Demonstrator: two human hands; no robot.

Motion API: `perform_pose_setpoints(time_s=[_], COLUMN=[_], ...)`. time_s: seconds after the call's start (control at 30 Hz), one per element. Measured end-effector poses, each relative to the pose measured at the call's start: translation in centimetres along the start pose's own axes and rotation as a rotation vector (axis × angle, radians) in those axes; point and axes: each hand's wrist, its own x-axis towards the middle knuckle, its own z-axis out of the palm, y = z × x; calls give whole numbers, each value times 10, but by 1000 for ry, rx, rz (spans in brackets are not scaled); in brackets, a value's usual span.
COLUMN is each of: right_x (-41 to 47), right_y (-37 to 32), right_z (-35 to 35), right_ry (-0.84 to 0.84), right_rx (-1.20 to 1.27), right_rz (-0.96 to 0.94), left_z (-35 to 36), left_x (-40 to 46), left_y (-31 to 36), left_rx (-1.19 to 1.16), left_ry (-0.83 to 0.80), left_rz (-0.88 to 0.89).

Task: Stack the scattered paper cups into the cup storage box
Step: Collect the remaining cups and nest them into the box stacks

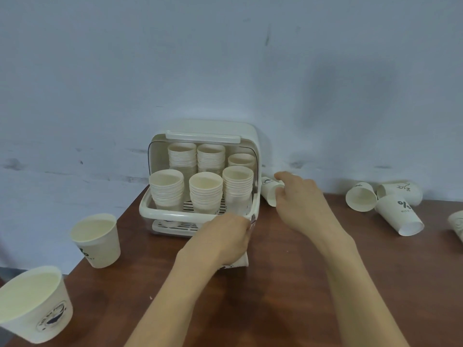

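Observation:
The cream cup storage box [150,211] stands open at the table's back edge, with several stacks of paper cups [205,189] inside. My left hand [223,236] grips a paper cup [241,261] just in front of the box's right corner; most of that cup is hidden under the hand. My right hand [298,196] closes its fingers round a cup lying on its side [268,190] right of the box, against the wall.
Two upright cups stand on the left: one [96,240] near the table's left edge, one [32,304] at the bottom left corner. Three cups lie tipped at the right [360,196] [400,190] [398,216]; another [457,225] is cut off by the frame. A blue-white wall is behind.

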Motion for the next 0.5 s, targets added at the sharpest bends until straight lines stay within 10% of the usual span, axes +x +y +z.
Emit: perform_pose_setpoints(time_s=[0.5], right_x=[1], right_y=[40], right_z=[-9], right_ry=[14], right_rx=[75], right_rz=[101], left_z=[-16], left_x=[-3], left_y=[21], left_rx=[-229], left_ry=[159], left_rz=[161])
